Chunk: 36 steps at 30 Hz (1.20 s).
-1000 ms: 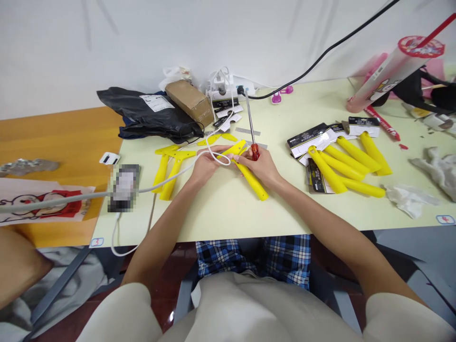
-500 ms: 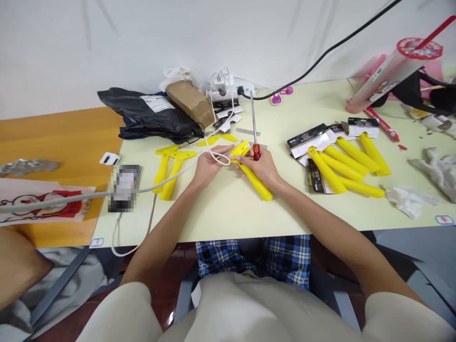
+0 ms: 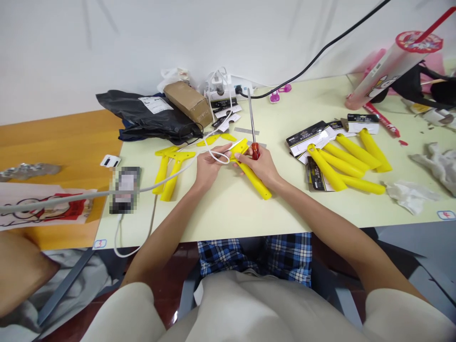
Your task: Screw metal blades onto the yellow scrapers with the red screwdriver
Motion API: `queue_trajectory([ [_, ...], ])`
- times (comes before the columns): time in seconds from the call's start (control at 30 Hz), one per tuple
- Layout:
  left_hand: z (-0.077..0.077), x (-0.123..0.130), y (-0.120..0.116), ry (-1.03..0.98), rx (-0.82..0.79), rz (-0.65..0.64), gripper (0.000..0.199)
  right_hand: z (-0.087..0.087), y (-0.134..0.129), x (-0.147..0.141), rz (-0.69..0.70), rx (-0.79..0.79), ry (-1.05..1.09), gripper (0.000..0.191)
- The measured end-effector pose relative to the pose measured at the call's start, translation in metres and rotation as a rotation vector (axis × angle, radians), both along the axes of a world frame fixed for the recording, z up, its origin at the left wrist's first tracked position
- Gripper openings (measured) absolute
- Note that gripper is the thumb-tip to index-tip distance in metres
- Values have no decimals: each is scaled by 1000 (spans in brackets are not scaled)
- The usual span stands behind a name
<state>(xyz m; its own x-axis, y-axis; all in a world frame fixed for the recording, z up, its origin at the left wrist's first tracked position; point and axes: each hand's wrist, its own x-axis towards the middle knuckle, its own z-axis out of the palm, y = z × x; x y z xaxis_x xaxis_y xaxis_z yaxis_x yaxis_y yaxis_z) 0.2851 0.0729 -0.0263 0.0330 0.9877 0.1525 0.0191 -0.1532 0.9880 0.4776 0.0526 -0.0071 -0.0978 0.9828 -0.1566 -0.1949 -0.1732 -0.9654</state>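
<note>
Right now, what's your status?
Right fingers hold yellow scraper, red-handled screwdriver. Left fingers at scraper's head. White cable crosses them in view; contact unclear.

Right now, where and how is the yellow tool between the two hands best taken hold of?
Probably by the lower end of its slim handle, from the near left. That end juts past the right hand, which lies along its other side, while the left hand is at the wide head.

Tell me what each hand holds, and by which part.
Right hand: the screwdriver by its red handle, and the yellow tool near its head. Left hand: at that head's edge; its exact grip cannot be told.
</note>
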Motion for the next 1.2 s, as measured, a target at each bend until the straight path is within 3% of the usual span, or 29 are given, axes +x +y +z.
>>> queue_trajectory([
  [0.27, -4, -5, 4, 58, 12, -75, 52, -3, 1, 1, -23, 16, 7, 55],
  [0.53, 5, -6, -1, 307, 260, -96, 39, -4, 1, 1, -26, 32, 16, 56],
  [0.73, 3, -6, 4, 255, 315, -121, 29, -1, -1, 1, 3, 34, 7, 60],
  [0.83, 1, -4, 4, 199, 271, -110, 29, -1, 0, 1, 2, 40, 4, 59],
  [1.03, 7, 2, -3, 135, 73, -36, 47, 0, -1, 1, -11, 31, 12, 60],
  [1.2, 7, -1, 0, 84, -2, -25, 44, -1, -1, 0, -5, 23, 0, 62],
])
